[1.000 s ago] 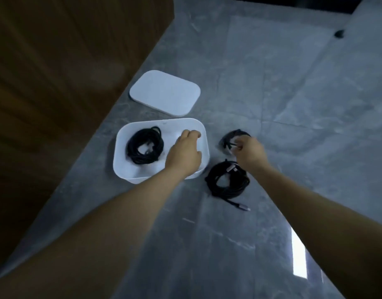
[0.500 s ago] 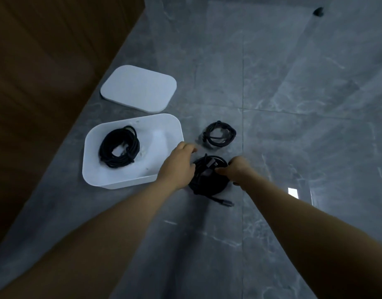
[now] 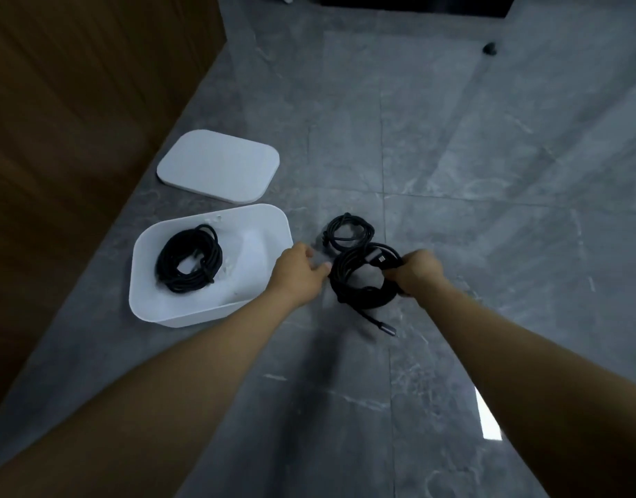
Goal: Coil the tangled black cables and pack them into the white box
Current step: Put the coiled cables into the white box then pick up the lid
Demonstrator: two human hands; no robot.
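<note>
The white box stands open on the grey floor at the left, with one coiled black cable lying inside it. My right hand grips the right side of a thick coiled black cable, whose silver plug end trails toward me. My left hand is just left of that coil, by the box's right wall, fingers loosely curled; whether its fingertips touch the coil is unclear. A smaller coiled black cable lies on the floor just beyond the thick coil.
The box's white lid lies flat on the floor beyond the box. A brown wooden panel runs along the left. A small dark object sits far back on the right of the grey tiled floor.
My right hand left the smaller coil and took hold of the thick coil. My left hand came off the box rim toward the thick coil.
</note>
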